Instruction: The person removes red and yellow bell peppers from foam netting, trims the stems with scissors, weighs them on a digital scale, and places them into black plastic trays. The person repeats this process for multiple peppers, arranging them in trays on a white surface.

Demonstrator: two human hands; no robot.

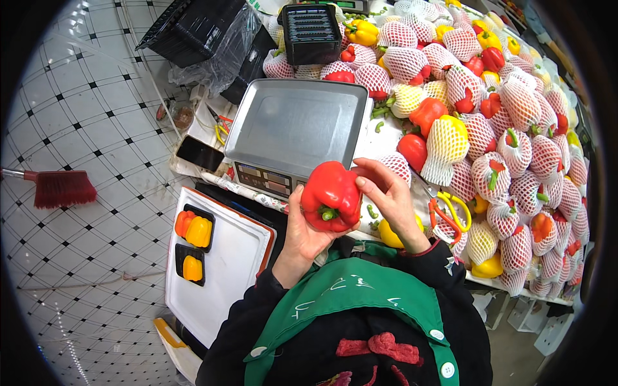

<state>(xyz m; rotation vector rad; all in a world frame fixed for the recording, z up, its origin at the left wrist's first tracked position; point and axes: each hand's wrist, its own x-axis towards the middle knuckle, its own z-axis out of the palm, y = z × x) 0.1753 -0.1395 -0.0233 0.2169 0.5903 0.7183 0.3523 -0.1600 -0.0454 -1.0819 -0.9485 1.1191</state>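
I hold a red bell pepper (331,194) in both hands, just in front of a weighing scale with a bare steel pan (293,122). My left hand (299,238) cups the pepper from below and the left. My right hand (386,196) grips its right side, thumb on top. The pepper's green stem points down toward me. A yellow pepper (389,235) lies below my right wrist.
A heap of red and yellow peppers in foam nets (508,128) fills the stall to the right. Yellow-handled scissors (450,212) lie by my right hand. A white tray (225,283) on the left carries two black packs of peppers (193,228). A phone (199,153), a black crate (311,32) and a red broom (61,188) are around.
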